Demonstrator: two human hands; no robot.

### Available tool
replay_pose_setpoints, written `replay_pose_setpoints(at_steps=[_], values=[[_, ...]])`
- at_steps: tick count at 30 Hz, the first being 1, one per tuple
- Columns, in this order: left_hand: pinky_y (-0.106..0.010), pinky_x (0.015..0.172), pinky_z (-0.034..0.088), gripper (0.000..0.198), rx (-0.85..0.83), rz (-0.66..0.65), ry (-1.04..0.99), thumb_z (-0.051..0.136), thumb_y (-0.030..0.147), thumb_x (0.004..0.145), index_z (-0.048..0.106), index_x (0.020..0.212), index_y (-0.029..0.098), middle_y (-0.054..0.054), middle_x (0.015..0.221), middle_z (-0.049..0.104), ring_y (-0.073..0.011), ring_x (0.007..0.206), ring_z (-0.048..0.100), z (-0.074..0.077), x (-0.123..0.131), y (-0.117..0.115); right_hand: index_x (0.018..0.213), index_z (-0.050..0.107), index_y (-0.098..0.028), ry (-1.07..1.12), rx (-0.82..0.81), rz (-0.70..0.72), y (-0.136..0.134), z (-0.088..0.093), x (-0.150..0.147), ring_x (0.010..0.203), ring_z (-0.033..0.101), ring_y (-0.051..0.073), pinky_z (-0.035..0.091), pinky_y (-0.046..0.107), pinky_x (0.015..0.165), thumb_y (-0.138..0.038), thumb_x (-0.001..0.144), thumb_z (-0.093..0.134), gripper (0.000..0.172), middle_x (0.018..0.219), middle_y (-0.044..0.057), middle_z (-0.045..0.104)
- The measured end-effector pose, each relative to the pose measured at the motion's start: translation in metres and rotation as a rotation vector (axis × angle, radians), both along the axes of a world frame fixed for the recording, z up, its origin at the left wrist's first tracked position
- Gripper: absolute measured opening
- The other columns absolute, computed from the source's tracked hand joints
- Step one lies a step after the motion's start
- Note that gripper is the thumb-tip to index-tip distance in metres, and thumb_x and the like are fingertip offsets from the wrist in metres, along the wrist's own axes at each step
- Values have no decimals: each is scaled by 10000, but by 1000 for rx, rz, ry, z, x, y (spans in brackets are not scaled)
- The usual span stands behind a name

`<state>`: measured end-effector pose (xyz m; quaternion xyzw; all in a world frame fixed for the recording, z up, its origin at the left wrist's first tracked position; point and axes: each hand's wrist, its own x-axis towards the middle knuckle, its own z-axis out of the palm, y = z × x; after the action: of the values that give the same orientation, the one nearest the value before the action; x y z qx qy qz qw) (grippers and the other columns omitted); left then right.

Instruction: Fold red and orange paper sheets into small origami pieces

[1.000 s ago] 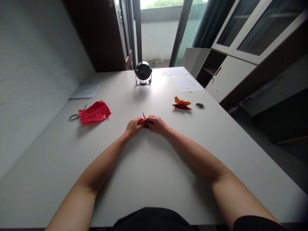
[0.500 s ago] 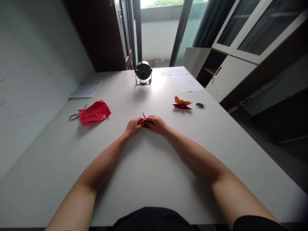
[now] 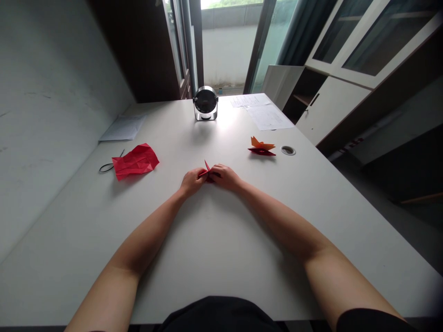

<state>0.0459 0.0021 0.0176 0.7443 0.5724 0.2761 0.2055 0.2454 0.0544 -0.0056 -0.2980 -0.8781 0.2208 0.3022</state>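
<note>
Both hands meet over a small piece of folded red paper (image 3: 207, 166) at the middle of the white table. My left hand (image 3: 193, 181) is closed on its left side, fingers pinched. From the right, my right hand (image 3: 224, 177) grips the same paper with curled fingers. One narrow red point sticks up between the hands; most of the rest is covered by my fingers, so its full shape cannot be made out.
A creased red sheet (image 3: 135, 161) lies at left beside a thin black loop (image 3: 105, 168). Orange and dark red folded paper (image 3: 262, 146) sits at right near a round cable hole (image 3: 288, 151). A round black device on a metal stand (image 3: 205, 102) and loose papers (image 3: 269, 118) are farther back.
The view has tilted very slightly. Both hands stay on the folded red paper, with hardly any visible finger movement.
</note>
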Motion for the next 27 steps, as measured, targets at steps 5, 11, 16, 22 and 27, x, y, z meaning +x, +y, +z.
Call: replay_pose_setpoints(at_steps=[5, 11, 16, 22, 27], values=[[-262, 680, 426, 244, 3, -2, 1, 492, 331, 928, 715, 935, 232, -18, 901, 744, -184, 789, 637, -1, 0, 1, 860, 677, -215, 11, 16, 2, 0, 0, -1, 875, 582, 188, 454, 289, 804, -197, 899, 590, 97, 887, 45, 658], [-265, 716, 449, 253, -26, 19, 13, 494, 335, 919, 725, 947, 237, -23, 917, 753, -192, 809, 639, 2, 1, 0, 840, 668, -217, 8, 9, 4, 0, 0, 0, 872, 579, 187, 448, 287, 791, -196, 899, 586, 103, 879, 43, 653], [-266, 739, 457, 255, -26, -1, -5, 488, 324, 917, 723, 961, 234, -26, 937, 754, -194, 831, 641, 3, 1, -1, 848, 673, -211, 10, 9, -4, 0, 0, 0, 877, 576, 187, 443, 287, 790, -197, 897, 587, 100, 888, 46, 653], [-271, 725, 448, 250, -3, -8, -3, 485, 320, 917, 719, 950, 235, -24, 909, 744, -190, 803, 631, 2, 0, 0, 835, 670, -211, 24, 21, 6, 0, 0, -1, 860, 576, 184, 446, 285, 793, -206, 915, 568, 130, 876, 46, 652], [-268, 725, 454, 251, -17, -8, 2, 488, 318, 919, 722, 953, 233, -25, 908, 746, -190, 808, 635, 3, 0, -1, 840, 673, -210, 28, 22, 4, -1, 0, -1, 866, 580, 186, 447, 285, 793, -201, 916, 566, 132, 878, 47, 659]])
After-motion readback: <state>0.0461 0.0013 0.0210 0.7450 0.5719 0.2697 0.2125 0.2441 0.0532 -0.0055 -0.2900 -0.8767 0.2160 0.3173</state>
